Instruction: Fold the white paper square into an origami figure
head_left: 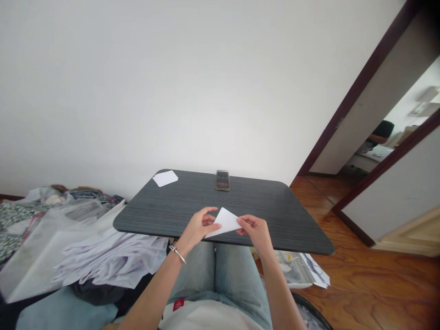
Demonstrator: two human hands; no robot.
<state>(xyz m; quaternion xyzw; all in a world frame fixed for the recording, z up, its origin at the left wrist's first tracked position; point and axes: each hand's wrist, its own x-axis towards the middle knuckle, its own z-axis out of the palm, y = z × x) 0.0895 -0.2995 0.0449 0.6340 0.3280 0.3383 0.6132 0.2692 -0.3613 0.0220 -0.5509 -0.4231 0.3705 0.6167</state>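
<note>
A small white piece of paper (225, 221), with a pointed top that looks folded, is held above the near edge of the dark table. My left hand (197, 228) grips its left side, thumb on top and the index finger raised off the sheet. At the right corner, my right hand (255, 230) pinches the paper between thumb and fingers. The underside of the paper and some fingertips are hidden.
The dark wood-grain table (144, 206) stands against a white wall. White sheets (165, 178) lie at its far left corner. A phone (222, 180) stands at the back middle. Piled clothes (113, 256) are on the left; a box of papers (297, 270) sits below right.
</note>
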